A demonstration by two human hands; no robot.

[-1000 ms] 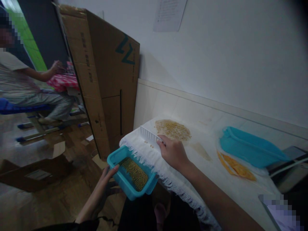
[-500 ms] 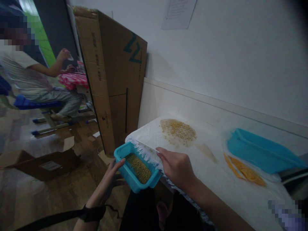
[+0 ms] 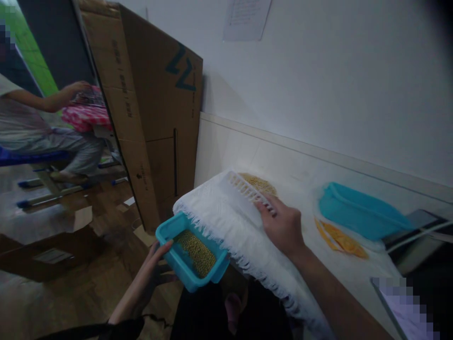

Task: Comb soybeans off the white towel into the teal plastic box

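My left hand (image 3: 154, 267) grips the near-left side of a small blue plastic container (image 3: 193, 282), thumb over its rim. Greenish-yellow beans (image 3: 198, 252) cover much of the container's floor. It is held tilted just below the fringed edge of a white cloth (image 3: 208, 208). Pinched in my right hand (image 3: 285, 226) is a white slotted plastic piece (image 3: 244, 190), standing on edge over the cloth. Directly behind it lies a spread of loose yellowish beans (image 3: 258, 180), partly hidden by the piece and my hand.
On the right of the table are a larger blue tray (image 3: 361, 212) and an orange packet (image 3: 341, 241). A tall cardboard box (image 3: 159, 104) stands at the table's left end. Another person (image 3: 35, 113) sits at the far left, beyond a flattened carton (image 3: 49, 252) on the floor.
My right hand has moved from the cloth's front edge back toward the loose beans, carrying the white slotted piece. The blue container stays below the edge. The view has shifted right.
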